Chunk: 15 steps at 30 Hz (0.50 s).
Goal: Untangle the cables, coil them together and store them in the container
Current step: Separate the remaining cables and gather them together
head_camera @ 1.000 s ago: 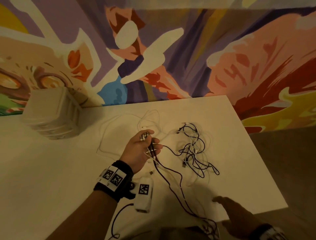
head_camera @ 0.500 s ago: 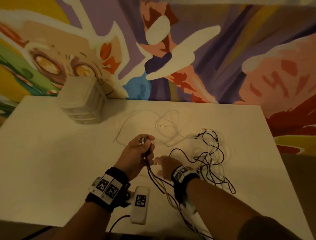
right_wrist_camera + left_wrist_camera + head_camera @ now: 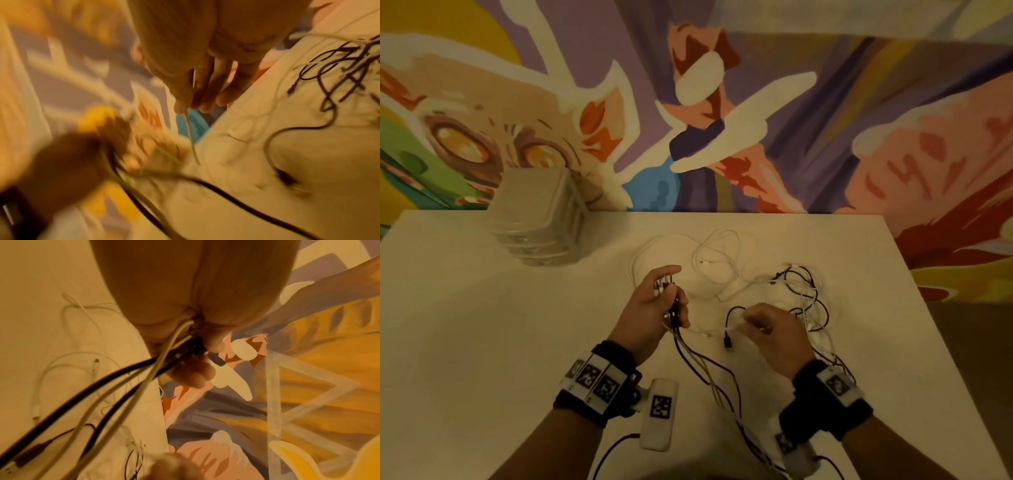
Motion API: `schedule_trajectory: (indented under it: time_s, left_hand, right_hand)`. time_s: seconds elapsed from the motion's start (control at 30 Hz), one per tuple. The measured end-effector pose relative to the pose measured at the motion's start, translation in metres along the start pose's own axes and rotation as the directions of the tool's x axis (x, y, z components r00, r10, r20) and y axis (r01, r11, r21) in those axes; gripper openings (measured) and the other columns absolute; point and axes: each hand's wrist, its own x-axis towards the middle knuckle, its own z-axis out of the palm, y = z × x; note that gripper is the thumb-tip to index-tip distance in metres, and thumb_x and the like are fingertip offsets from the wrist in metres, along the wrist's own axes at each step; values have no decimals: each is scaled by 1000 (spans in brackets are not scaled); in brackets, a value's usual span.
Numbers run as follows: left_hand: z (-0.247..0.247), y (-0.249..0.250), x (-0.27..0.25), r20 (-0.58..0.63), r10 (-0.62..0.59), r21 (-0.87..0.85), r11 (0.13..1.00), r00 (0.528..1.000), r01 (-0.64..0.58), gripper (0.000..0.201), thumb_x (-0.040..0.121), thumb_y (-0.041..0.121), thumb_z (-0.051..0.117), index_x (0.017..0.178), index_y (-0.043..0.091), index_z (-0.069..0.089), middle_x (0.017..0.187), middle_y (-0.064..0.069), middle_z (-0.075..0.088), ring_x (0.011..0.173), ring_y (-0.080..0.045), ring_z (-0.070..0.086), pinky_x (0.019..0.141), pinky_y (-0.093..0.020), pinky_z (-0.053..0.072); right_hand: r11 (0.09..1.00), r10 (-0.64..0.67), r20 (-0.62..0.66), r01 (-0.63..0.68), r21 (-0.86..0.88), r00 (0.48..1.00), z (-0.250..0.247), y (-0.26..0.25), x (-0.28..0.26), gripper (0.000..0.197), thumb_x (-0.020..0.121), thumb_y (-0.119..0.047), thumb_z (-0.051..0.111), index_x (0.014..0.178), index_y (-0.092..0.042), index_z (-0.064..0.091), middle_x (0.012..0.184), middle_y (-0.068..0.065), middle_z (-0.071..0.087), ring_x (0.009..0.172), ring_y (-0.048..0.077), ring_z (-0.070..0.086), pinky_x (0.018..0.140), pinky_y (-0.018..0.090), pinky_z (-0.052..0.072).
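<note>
My left hand [image 3: 664, 301] grips a bundle of black and white cable ends [image 3: 666, 282], plugs sticking up out of the fist; the bundle [image 3: 144, 373] trails down toward the table's near edge. My right hand [image 3: 760, 323] pinches a thin white cable [image 3: 190, 128] between thumb and fingers, just right of the left hand. A black plug [image 3: 728, 342] hangs below it. A tangle of black and white cables [image 3: 801, 301] lies on the white table [image 3: 482, 342] to the right. Loose white cables [image 3: 719, 267] lie beyond the hands.
A pale lidded container [image 3: 541, 222] stands at the table's back left, against the painted wall [image 3: 722, 102]. The table's right edge [image 3: 928, 325] drops off close to the cable tangle.
My right hand has come up from the table's near edge to beside the left hand and taken hold of a white cable. The left hand keeps its grip on the bundle.
</note>
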Motion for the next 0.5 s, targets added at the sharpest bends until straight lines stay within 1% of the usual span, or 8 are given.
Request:
schedule_trajectory:
  time_s: [0.07,0.13,0.23,0.3,0.37,0.4,0.43,0.5]
  left_hand:
    - [7,2,2,16,11,-14,1000,1000,-10,22,102,1,34,117,4,51,77,-11,54,60,-23,55,59,-35,51]
    - [15,2,5,33,15,-25,1000,999,-14,19,102,0,34,107,3,52,77,-10,51,61,-23,54,60,-34,51]
    - [26,5,9,64,29,-76,997,998,-24,18,102,-1,35,101,5,52,79,-10,51,65,-25,54,63,-35,51]
    - [35,10,8,83,31,-130,991,996,-20,16,102,1,35,101,4,51,83,-12,56,68,-27,58,66,-36,53]
    - [45,15,7,87,46,-198,980,995,-28,14,102,1,36,101,2,50,89,-16,61,72,-29,64,70,-37,55]
    - [50,17,6,91,53,-230,973,994,-30,13,101,2,36,102,2,50,92,-18,63,77,-30,67,73,-38,56]
    - [55,17,7,95,58,-260,965,994,-31,13,101,3,37,103,2,50,96,-19,65,83,-32,68,76,-39,56]
    - [64,17,7,88,66,-314,949,994,-35,14,100,4,39,108,2,50,99,-19,66,93,-35,68,82,-40,56]
  right_hand:
    - [963,9,-143,30,269,990,-26,-30,-2,7,87,-12,67,85,-17,62,87,2,70,79,6,65,72,20,51]
    - [862,-9,-246,132,490,969,-50,-62,-2,9,92,-5,58,90,-13,56,89,12,72,85,22,69,75,33,55]
    - [818,-160,-393,345,461,905,-90,-111,-7,18,93,0,53,91,-18,52,78,9,73,71,24,70,73,36,55]
    - [810,-277,-485,473,347,829,-113,-134,-10,23,92,-1,56,90,-23,54,76,5,73,64,22,69,67,33,56]
    - [833,-326,-564,513,208,759,-121,-141,-6,22,91,-8,62,89,-30,58,76,3,72,61,19,68,63,31,55]
    - [860,-315,-570,483,166,758,-115,-138,-2,22,90,-12,64,87,-33,60,75,1,72,60,17,68,62,30,53]
    - [891,-298,-544,433,136,785,-104,-132,4,21,89,-14,66,84,-34,62,72,-2,71,59,13,67,62,27,52]
    - [945,-275,-375,321,65,885,-73,-113,13,21,88,-13,65,84,-33,64,68,-8,69,60,3,66,64,18,48]
